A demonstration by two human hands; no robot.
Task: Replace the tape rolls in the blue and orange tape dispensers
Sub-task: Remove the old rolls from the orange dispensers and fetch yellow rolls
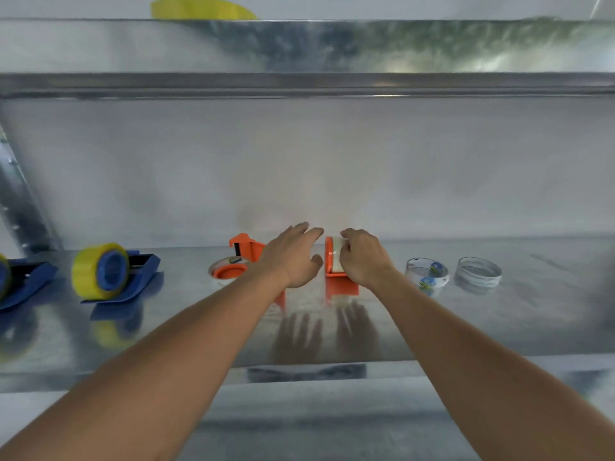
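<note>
Gleaming metal shelf [466, 327] (reflective) carries orange dispensers [339, 284], tape rolls [427, 272].

Two bare forearms are being shown, entering from the lower left and lower right of the frame and narrowing toward mid-frame. No sleeves, gloves, watches or rings are being worn on what is visible. The left hand [293, 257] and right hand [364, 257] are being seen from the back, uncovered, with short nails.
</note>
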